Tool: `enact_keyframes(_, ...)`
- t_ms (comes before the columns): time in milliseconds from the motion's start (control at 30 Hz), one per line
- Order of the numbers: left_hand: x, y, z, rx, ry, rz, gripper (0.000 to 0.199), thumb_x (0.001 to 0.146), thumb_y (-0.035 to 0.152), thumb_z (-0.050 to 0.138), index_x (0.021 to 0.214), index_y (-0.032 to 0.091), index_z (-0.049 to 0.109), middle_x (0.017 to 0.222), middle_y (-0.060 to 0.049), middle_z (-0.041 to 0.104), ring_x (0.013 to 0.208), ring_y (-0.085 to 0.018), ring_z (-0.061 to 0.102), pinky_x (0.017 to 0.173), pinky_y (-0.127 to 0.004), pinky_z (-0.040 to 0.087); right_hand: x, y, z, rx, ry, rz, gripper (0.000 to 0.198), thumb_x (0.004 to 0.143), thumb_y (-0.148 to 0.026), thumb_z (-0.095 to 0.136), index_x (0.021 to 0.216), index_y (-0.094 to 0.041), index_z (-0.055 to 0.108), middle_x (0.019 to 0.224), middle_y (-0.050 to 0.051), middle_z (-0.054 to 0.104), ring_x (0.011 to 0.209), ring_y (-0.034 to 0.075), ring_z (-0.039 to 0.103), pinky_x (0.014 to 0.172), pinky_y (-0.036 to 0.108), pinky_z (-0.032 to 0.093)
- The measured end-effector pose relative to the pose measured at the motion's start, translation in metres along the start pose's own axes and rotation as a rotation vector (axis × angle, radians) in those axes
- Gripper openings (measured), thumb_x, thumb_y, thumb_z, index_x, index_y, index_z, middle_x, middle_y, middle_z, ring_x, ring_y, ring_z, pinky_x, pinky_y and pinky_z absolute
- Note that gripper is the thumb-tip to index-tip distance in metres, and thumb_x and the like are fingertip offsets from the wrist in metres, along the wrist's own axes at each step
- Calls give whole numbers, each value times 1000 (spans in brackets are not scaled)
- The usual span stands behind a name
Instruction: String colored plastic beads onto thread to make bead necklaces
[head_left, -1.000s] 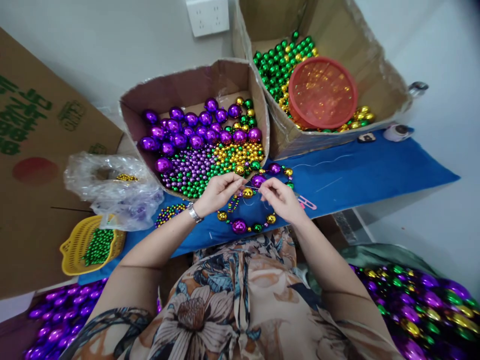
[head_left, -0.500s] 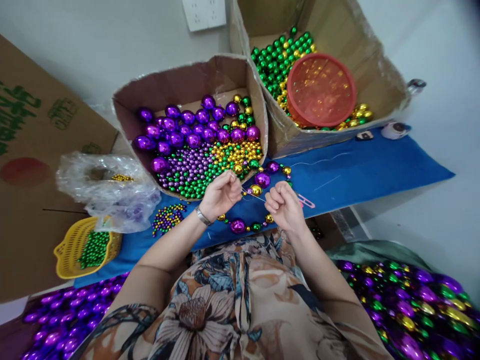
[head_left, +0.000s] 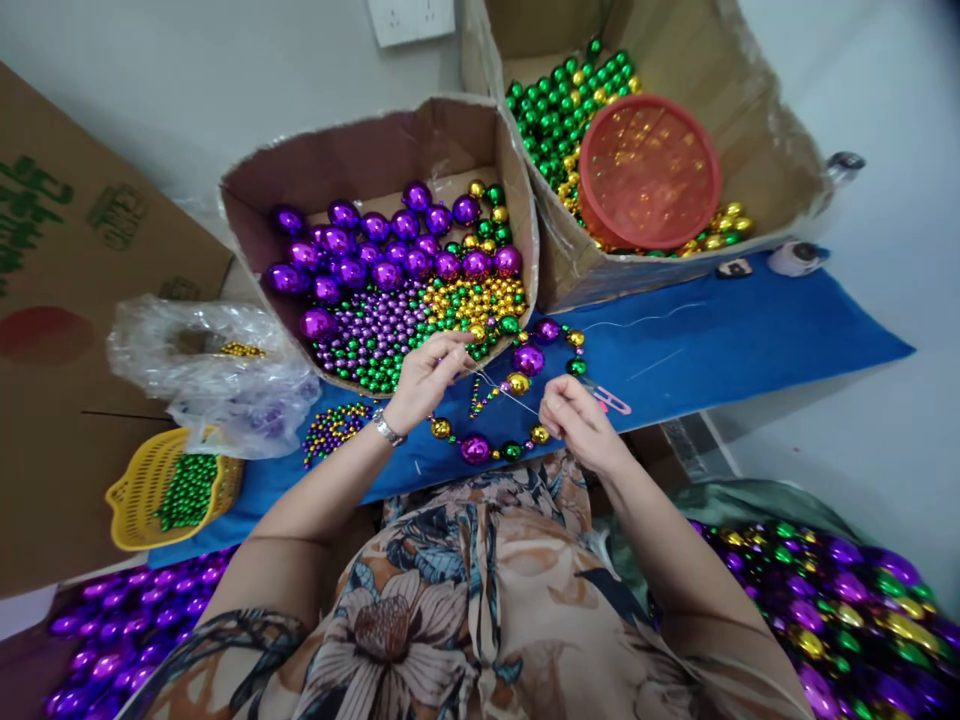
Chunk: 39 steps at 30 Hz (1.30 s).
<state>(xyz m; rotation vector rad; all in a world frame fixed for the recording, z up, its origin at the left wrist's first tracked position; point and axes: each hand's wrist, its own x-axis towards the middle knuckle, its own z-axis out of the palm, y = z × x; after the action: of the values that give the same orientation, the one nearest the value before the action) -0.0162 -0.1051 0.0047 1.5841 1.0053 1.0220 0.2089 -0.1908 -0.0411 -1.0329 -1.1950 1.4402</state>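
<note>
My left hand [head_left: 429, 378], with a metal watch at its wrist, is at the front rim of the smaller bead box. Its fingers are stretched forward, tips close to the thumb. A thin pale thread [head_left: 517, 402] runs from beside these fingertips to my right hand [head_left: 576, 420], whose curled fingers pinch it. Under and around the thread lies a bead garland [head_left: 475, 450] of purple, green and gold balls on the blue cloth [head_left: 645, 375]. A short string of tiny beads [head_left: 475, 398] hangs or lies between the hands; I cannot tell which. A pink clip [head_left: 613, 400] is just right of my right hand.
The smaller box [head_left: 247, 200] holds purple, green and gold beads. Behind it, a larger box [head_left: 772, 130] holds green and gold balls and a red basin [head_left: 712, 190]. Left are a plastic bag [head_left: 255, 400], small beads [head_left: 334, 435] and a yellow basket [head_left: 139, 495]. Garlands [head_left: 847, 600] fill the lower right.
My left hand has loosened from a fist, its fingers now stretched forward and slightly left. My right hand has shifted slightly right and down. The short string of tiny beads now shows between them.
</note>
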Motion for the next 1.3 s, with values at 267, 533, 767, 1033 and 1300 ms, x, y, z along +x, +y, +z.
enact_keyframes(267, 16, 43, 21, 490, -79, 531, 33, 95, 28, 51, 66, 16, 60, 65, -1, 60, 63, -10, 55, 63, -24, 43, 5, -32, 15, -597, 27, -94, 42, 90, -43, 60, 125, -23, 50, 59, -9, 31, 52, 8, 35, 54, 22, 31)
enact_keyframes(533, 26, 53, 39, 288, -184, 478, 45, 97, 32, 49, 55, 15, 53, 61, 0, 58, 60, -8, 53, 60, -23, 43, 28, -39, 23, -715, 22, -262, 34, 97, -39, 45, 74, -18, 58, 64, -1, 55, 59, 10, 50, 58, 23, 35)
enact_keyframes(767, 1, -21, 45, 258, -343, 470, 61, 81, 35, 69, 134, 15, 46, 127, -15, 59, 112, -25, 60, 92, -39, 53, 30, -63, 12, -718, 95, -287, 31, 98, -39, 44, 88, -18, 64, 76, 0, 65, 67, 10, 57, 61, 21, 39)
enact_keyframes(1033, 4, -39, 57, 300, -289, 470, 38, 90, 33, 62, 123, 17, 54, 108, -9, 68, 102, -21, 65, 92, -40, 54, 32, -93, 6, -760, 72, -361, 33, 99, -41, 42, 88, -18, 65, 67, -2, 62, 61, 8, 56, 60, 21, 40)
enact_keyframes(1300, 2, -27, 33, -19, -470, 273, 63, 89, 26, 65, 145, 22, 36, 106, -9, 71, 100, -18, 69, 90, -33, 56, 69, -70, -31, -331, 264, -145, 46, 89, -64, 50, 83, -19, 59, 56, -5, 52, 49, 8, 53, 46, 20, 38)
